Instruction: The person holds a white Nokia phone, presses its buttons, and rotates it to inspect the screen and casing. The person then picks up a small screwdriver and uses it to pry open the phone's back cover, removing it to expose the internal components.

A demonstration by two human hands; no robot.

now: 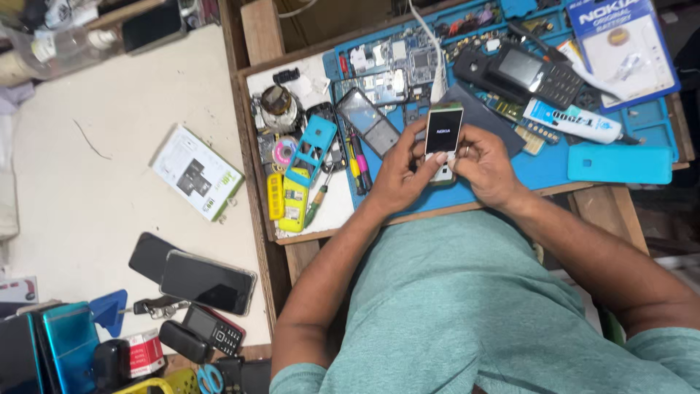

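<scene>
Currently, both hands hold a small keypad phone (443,135) upright above the blue work mat (543,169), near its front edge. The left hand (397,175) wraps the phone's left side and lower back; the right hand (485,164) closes on the right side, thumbs resting near the keypad. The dark screen is lit with a small white mark, and a white cable (435,62) runs from the phone's top toward the far side of the bench.

Handling notes, as judged from the view:
- Light, rigid plastic body; smooth sides, likely slippery
- Screen face is the fragile area; grip along the long side edges, not the face
- Cable joint at the top tolerates little pulling

A black keypad handset (521,73) and a white adhesive tube (572,120) lie on the mat beyond the hands
</scene>
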